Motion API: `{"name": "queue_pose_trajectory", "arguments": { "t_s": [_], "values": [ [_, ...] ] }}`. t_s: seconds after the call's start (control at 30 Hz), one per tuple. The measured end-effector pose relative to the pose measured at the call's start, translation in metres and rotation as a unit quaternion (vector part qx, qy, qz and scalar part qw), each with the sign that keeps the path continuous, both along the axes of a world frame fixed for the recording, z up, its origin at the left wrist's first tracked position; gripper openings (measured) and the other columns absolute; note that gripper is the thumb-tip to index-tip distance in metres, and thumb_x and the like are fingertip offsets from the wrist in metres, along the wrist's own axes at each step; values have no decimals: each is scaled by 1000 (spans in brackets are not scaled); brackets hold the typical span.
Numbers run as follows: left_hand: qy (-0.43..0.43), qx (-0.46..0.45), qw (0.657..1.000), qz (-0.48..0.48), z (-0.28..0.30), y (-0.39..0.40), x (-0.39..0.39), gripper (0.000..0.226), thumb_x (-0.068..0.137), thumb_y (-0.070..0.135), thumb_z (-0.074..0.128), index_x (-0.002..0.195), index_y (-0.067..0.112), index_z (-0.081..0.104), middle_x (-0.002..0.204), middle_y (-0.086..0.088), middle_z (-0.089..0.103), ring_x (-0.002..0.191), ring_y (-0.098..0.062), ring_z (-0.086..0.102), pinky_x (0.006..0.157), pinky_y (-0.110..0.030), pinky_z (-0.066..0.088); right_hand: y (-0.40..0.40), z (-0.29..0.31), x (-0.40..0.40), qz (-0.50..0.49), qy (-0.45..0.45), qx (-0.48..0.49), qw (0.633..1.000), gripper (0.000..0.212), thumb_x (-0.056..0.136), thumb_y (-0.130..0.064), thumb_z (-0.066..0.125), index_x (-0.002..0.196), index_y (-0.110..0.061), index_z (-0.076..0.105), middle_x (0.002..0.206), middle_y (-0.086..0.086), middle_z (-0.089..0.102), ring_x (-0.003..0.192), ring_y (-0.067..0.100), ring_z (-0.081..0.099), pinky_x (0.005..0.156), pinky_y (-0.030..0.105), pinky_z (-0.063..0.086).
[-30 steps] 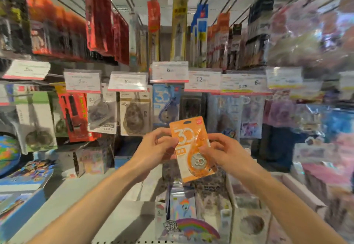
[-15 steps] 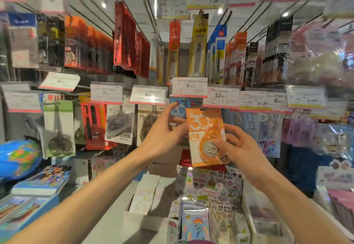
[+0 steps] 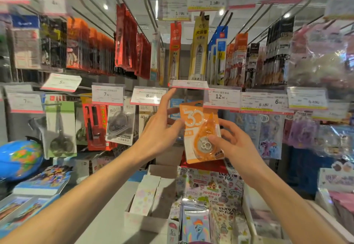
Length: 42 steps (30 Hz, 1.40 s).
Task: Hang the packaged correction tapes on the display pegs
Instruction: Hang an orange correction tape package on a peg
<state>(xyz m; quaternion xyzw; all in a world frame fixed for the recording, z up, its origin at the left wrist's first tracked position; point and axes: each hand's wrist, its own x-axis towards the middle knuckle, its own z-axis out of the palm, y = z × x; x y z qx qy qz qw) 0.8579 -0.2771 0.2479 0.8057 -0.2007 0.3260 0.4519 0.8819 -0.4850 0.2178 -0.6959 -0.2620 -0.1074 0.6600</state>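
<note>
Stationery shop: price tags (image 3: pixel 107 94), pegged packets (image 3: pixel 199 46).

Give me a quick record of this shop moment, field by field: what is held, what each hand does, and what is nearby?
Item held: orange correction tape pack, tilted, printed with 30
Right hand: grips the pack's lower right
Left hand: thumb at the pack's left edge, forefinger lifting the flipped-up price tag
Pack's top edge: just under the 12.90 price tag
Hung yet: cannot tell; peg hidden
Left of pack: grey tape pack, red pack
Far left: globe

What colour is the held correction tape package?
Orange with white numerals, correction tape package, head view.
</note>
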Motion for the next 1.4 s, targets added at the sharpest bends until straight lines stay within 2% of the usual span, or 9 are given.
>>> {"name": "queue_pose_trajectory", "arguments": {
  "t_s": [0.13,0.23,0.4,0.57,0.7,0.9,1.07,1.27,1.4],
  "values": [
    [-1,3,1000,1,0,3,4,73,100,24,57,147,57,12,125,10,56,89,3,71,85,-32,60,14,7,5,11,-9,7,1000,38,95,-16,67,127,-32,53,103,-12,77,94,9,75,75,31,62],
    [-1,6,1000,2,-1,4,4,71,101,22,54,148,56,13,119,18,56,105,-3,68,78,-17,54,23,10,8,7,-9,4,1000,38,96,-17,67,128,-31,52,104,-11,77,94,7,74,71,26,61],
    [6,14,1000,9,-2,6,4,72,100,22,54,149,54,11,134,7,57,102,-9,70,92,-36,56,28,10,12,-7,-9,1,1000,33,96,-17,66,120,-35,51,102,-13,76,91,2,74,73,27,62],
    [14,36,999,32,-5,8,7,74,99,27,54,150,54,8,147,-2,53,98,-29,70,95,-48,53,33,12,11,-17,-5,-2,1000,42,96,-17,67,133,-26,50,106,-10,75,88,-1,73,69,21,60],
    [14,48,998,26,-10,11,6,72,101,27,53,152,51,9,150,4,48,86,-2,63,96,-42,54,34,11,11,-21,0,-3,1000,44,96,-17,66,137,-26,50,109,-7,75,91,3,74,72,25,61],
    [15,30,999,4,-12,15,6,71,102,23,53,153,50,12,126,16,53,110,-4,61,93,-34,56,36,12,13,-25,3,-12,1000,42,97,-17,65,135,-25,51,108,-5,76,89,5,74,67,23,60],
    [12,35,999,3,-20,15,2,70,102,24,52,152,54,12,123,26,52,87,7,63,86,-38,60,38,7,16,-29,11,-17,999,43,98,-18,64,138,-23,50,106,-6,76,87,4,75,67,23,60],
    [13,-24,1000,-3,-57,14,-1,62,101,17,53,148,49,28,122,15,64,91,-8,72,85,-35,60,41,0,19,-49,1,-22,999,47,98,-20,63,142,-22,46,105,-4,76,85,3,74,63,18,58],
    [15,-32,999,12,-66,15,12,58,101,23,55,147,49,31,91,9,70,77,-24,67,77,-46,57,47,-4,19,-58,-11,-41,997,51,99,-24,61,146,-24,40,112,-5,73,90,3,74,71,21,60]
  ]
}}
